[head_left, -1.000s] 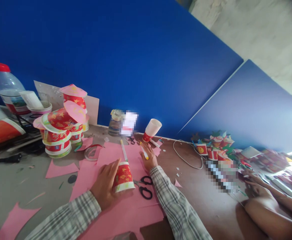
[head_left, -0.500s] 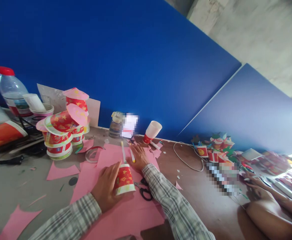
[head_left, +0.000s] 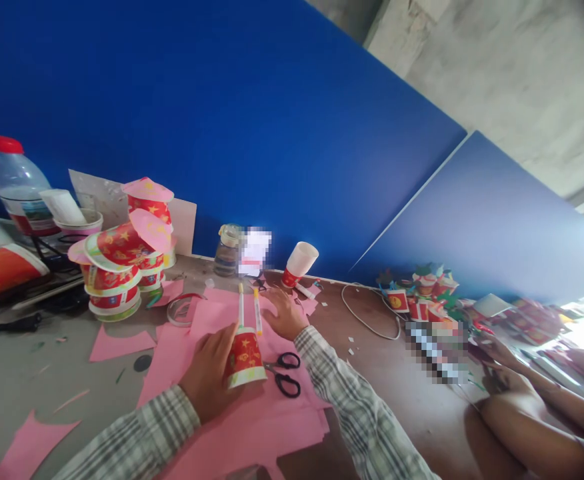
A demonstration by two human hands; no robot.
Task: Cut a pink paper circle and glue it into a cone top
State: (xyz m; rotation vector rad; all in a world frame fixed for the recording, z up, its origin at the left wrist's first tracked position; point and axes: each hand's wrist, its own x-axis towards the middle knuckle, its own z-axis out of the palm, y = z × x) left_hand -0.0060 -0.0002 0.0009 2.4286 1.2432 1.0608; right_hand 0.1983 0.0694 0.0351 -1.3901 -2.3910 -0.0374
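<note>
My left hand [head_left: 211, 373] is curled against the side of a red paper cup [head_left: 245, 357] with gold patterns, which stands rim down on pink paper [head_left: 192, 420]. My right hand [head_left: 285, 317] is low over the far part of the paper, its fingers stretched forward and apart, with nothing visible in it. Just left of its fingers lies a yellow-capped marker [head_left: 258, 312]. Another white marker [head_left: 241, 303] lies behind the cup. Black-handled scissors [head_left: 286, 375] rest between the cup and my right forearm, their blades partly hidden behind the cup.
Decorated cups [head_left: 115, 267] are stacked at left, near a red-capped bottle [head_left: 19, 183]. A tape roll [head_left: 179, 310] lies left of the paper. At the back stand a jar [head_left: 227, 250], a phone [head_left: 255, 252] and a tilted cup [head_left: 301, 262]. Another person's arms [head_left: 512, 393] are at right.
My right hand has shifted right, away from the yellow-capped marker, and my forearm uncovers more of the scissors. My left hand stays at the cup. The view has turned slightly right.
</note>
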